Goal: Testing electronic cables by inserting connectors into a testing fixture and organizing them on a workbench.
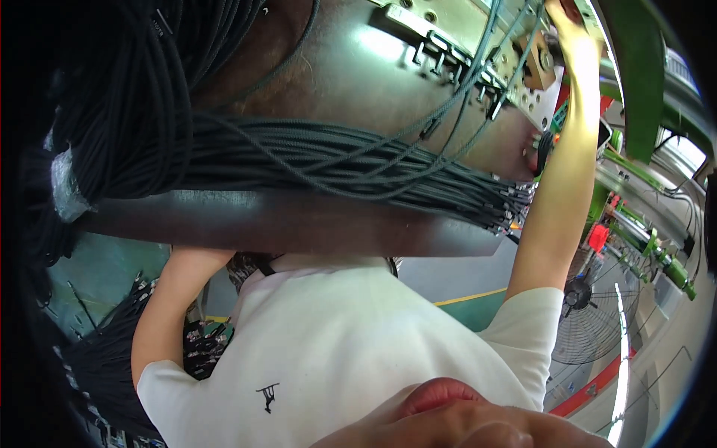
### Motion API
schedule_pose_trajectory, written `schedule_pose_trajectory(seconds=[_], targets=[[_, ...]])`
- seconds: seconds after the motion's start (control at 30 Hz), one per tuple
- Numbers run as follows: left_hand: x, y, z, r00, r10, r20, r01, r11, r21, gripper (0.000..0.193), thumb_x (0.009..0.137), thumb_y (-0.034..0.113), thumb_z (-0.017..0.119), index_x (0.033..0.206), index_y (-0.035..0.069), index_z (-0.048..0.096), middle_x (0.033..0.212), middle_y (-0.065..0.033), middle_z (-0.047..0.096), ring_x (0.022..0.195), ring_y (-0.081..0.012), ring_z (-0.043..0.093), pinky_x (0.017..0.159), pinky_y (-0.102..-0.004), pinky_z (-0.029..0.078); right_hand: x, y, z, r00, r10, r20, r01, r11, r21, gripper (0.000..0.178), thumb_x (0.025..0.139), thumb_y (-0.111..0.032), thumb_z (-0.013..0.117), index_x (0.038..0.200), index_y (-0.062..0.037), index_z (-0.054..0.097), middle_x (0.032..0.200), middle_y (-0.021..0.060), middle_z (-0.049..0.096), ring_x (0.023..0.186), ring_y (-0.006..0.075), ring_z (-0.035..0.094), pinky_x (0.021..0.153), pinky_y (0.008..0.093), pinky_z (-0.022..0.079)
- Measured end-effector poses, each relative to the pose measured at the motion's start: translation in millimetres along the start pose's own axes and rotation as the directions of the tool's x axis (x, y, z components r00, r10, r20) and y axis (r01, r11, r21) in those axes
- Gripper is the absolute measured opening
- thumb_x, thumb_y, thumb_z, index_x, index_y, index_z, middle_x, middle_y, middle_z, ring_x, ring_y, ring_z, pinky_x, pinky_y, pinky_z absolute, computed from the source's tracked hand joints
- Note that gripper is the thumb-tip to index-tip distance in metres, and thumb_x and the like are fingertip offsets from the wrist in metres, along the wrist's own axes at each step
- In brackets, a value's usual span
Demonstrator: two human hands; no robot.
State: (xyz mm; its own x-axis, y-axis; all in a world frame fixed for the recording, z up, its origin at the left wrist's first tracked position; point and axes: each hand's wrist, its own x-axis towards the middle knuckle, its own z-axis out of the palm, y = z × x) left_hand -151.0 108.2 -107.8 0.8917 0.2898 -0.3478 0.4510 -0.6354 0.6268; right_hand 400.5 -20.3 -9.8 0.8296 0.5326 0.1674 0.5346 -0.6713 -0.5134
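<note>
My right arm reaches up along the right side, and my right hand is at the top edge, beside a metal block with a bolt. Its fingers are mostly cut off, so what they hold or touch is unclear. My left forearm passes under the front edge of the brown table, which hides that hand. Across the tabletop lies a thick bundle of black braided cables, with metal ends toward the right. Several cables run up from it over a metal fixture plate bearing a row of small black hooked pieces.
Clear plastic wrap binds the cables at the far left. More black cables hang or lie below the table on the left. A green machine frame rises at the upper right, and a caged fan stands at the right.
</note>
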Motion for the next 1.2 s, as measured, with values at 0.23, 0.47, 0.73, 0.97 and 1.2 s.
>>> schedule_pose_trajectory(seconds=[0.23, 0.47, 0.73, 0.97, 1.2], targets=[[4.3, 9.6, 2.2, 0.998, 0.040, 0.055, -0.051, 0.976, 0.212, 0.028, 0.087, 0.021, 0.064, 0.109, 0.003, 0.066, 0.108, -0.0164, 0.066, 0.100, -0.0355, 0.062, 0.089, -0.0450, 0.049, -117.1, -6.0, -18.2, 0.990, -0.136, -0.023, 0.137, 0.948, 0.287, 0.041, 0.098, -0.018, 0.059, 0.133, 0.0038, 0.056, 0.128, 0.0118, 0.063, 0.116, 0.0197, 0.060, 0.098, 0.0303, 0.047], [-15.6, -49.4, 39.6, 1.000, -0.003, 0.007, 0.000, 0.954, 0.300, 0.025, 0.092, 0.015, 0.056, 0.113, 0.004, 0.063, 0.112, -0.0142, 0.064, 0.106, -0.0293, 0.059, 0.092, -0.0396, 0.046, -413.0, 130.4, -65.5, 0.851, 0.435, -0.293, -0.316, 0.871, 0.376, 0.015, 0.093, -0.006, 0.043, 0.090, -0.0006, 0.057, 0.080, 0.0092, 0.059, 0.074, 0.0170, 0.056, 0.065, 0.0303, 0.047], [2.8, -50.9, 21.7, 0.959, -0.223, 0.176, 0.175, 0.952, 0.252, 0.028, 0.093, 0.019, 0.050, 0.113, 0.005, 0.063, 0.114, -0.0160, 0.063, 0.108, -0.0305, 0.058, 0.095, -0.0391, 0.045, -478.0, 97.9, 68.1, 0.935, 0.349, 0.059, -0.354, 0.920, 0.171, 0.025, 0.094, -0.012, 0.059, 0.114, 0.0014, 0.061, 0.115, 0.0153, 0.064, 0.106, 0.0268, 0.057, 0.093, 0.0392, 0.045], [6.5, -35.5, 11.2, 0.995, -0.033, 0.090, -0.013, 0.883, 0.468, 0.020, 0.091, 0.015, 0.054, 0.103, 0.003, 0.066, 0.104, -0.0177, 0.065, 0.098, -0.0349, 0.060, 0.088, -0.0431, 0.047, -469.5, 97.4, 72.7, 0.970, 0.239, -0.053, -0.228, 0.961, 0.156, 0.012, 0.085, -0.003, 0.064, 0.096, 0.0010, 0.066, 0.090, 0.0158, 0.066, 0.087, 0.0351, 0.061, 0.074, 0.0429, 0.048], [10.5, -39.1, 13.7, 0.993, 0.042, 0.108, -0.104, 0.738, 0.667, 0.022, 0.092, 0.015, 0.052, 0.104, 0.002, 0.066, 0.105, -0.0189, 0.065, 0.097, -0.0353, 0.061, 0.089, -0.0425, 0.047, -463.3, 91.8, 76.1, 0.949, 0.303, -0.087, -0.280, 0.937, 0.208, 0.009, 0.084, -0.002, 0.064, 0.092, 0.0007, 0.067, 0.088, 0.0165, 0.067, 0.084, 0.0360, 0.062, 0.072, 0.0434, 0.048]])
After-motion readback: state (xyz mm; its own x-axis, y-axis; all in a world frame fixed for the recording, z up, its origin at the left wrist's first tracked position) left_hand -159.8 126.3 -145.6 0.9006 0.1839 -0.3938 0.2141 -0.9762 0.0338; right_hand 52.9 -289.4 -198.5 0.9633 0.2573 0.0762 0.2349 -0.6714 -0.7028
